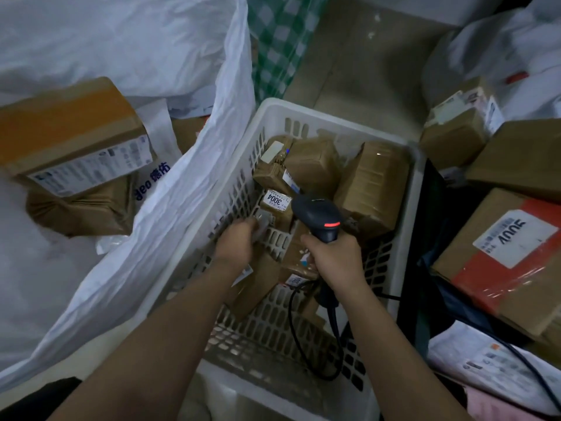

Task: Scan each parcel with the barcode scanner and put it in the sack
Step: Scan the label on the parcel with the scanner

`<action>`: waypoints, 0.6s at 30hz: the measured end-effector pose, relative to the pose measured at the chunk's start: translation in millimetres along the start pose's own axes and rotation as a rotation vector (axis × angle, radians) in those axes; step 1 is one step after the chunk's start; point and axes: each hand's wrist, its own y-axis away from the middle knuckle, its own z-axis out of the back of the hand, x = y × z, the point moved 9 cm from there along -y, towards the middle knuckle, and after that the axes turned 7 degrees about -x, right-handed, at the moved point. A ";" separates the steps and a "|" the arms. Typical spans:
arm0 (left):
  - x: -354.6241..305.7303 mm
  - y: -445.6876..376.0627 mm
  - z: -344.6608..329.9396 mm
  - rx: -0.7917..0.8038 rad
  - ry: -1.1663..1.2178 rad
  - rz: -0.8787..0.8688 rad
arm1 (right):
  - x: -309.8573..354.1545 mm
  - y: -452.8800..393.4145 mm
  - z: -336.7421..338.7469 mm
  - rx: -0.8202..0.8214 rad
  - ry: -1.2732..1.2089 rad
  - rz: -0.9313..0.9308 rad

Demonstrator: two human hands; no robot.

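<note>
Some parcels are already laid in the white sack (170, 189) at the left, while several remain in the basket (417, 189) — more is left. The barcode scanner (321, 215) is gripped by the right hand (335, 262); a small parcel (262, 226) at the basket's left wall is closed upon by the left hand (236, 243).

Parcels (318, 171) crowding basket's (334, 117) far end

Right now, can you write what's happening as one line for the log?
left hand: grasping small parcel in white basket | right hand: holding barcode scanner over parcels | sack: open, left of basket
</note>
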 end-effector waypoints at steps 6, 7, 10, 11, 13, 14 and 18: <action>-11.7 25.3 66.5 -0.229 0.450 0.059 | 3.5 16.4 9.9 -0.019 -0.107 -0.114; -15.5 31.8 81.2 -0.259 0.547 0.056 | 8.3 22.5 13.2 -0.010 -0.134 -0.131; -26.4 59.6 122.3 -0.301 0.816 0.083 | 25.7 44.4 28.7 -0.028 -0.217 -0.113; -28.4 69.5 133.4 -0.306 0.901 0.103 | 32.3 52.6 35.6 -0.053 -0.239 -0.088; -31.8 89.8 155.5 -0.304 1.050 0.124 | 46.0 70.7 49.4 -0.100 -0.291 -0.035; -33.7 99.7 168.1 -0.302 1.116 0.124 | 54.0 80.9 55.7 -0.114 -0.331 -0.008; -39.8 138.0 213.8 -0.263 1.285 0.117 | 89.0 127.3 72.5 -0.074 -0.454 0.102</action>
